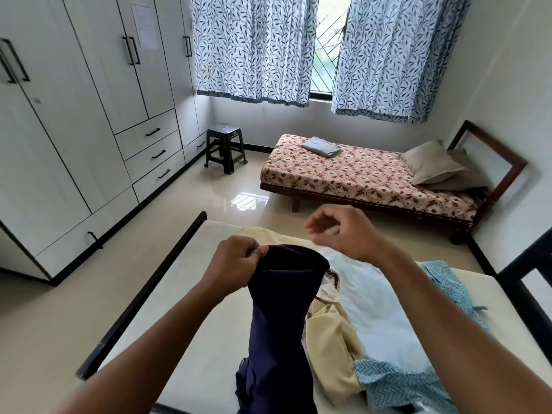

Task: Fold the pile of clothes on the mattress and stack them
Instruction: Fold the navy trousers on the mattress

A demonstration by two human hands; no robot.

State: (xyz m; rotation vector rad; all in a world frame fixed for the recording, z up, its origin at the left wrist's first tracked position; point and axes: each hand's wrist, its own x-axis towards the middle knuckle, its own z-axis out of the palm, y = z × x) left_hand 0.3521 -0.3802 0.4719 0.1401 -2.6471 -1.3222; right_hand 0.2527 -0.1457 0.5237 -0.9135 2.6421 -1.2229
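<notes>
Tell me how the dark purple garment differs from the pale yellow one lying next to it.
Colour: the dark purple garment is deep and dark, while the pale yellow garment is light.
Pose: the dark purple garment hangs lifted, its top edge gripped by the left hand. The pale yellow garment lies crumpled on the mattress with no hand on it.
Shared: both are plain, unpatterned and not yet folded.

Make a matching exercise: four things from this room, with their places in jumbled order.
1 navy garment
2 stool
3 grey cloth
4 blue garment

A by the wardrobe
B folded on the floral bed
C gripped by the left hand
D spread on the mattress

Pairs: 1-C, 2-A, 3-B, 4-D
</notes>
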